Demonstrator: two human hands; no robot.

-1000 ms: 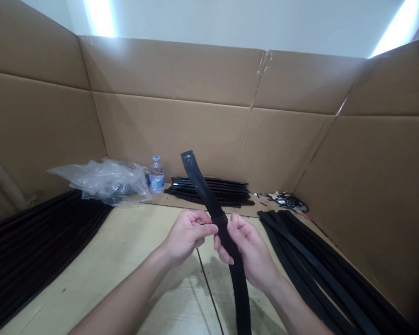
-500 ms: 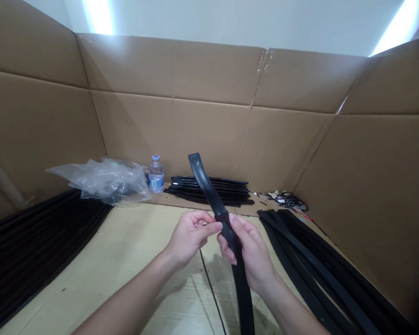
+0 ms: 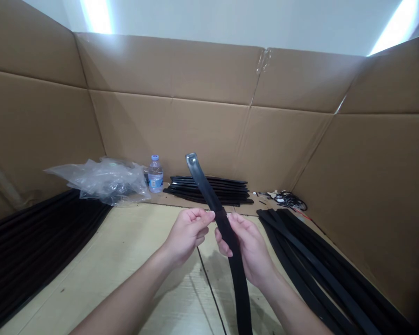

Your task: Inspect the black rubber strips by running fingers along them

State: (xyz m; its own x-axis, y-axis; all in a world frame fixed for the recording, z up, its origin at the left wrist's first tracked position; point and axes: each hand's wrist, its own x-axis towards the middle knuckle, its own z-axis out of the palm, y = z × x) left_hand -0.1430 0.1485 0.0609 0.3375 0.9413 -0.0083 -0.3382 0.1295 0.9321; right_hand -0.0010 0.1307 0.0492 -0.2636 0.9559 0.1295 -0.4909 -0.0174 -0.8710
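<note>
Hands meet mid-frame in the head view on a black strap. Its long axis runs from the bottom edge up and away, leaning left, with its tip above the fingers. The right hand clasps it from behind. The left hand pinches its left edge, equally near.

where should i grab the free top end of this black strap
Probably pinch the black strap across its flat faces just below the tip, coming from the left with the left hand: that end stands free, tilted up-left, while the right hand holds it lower down.
</note>
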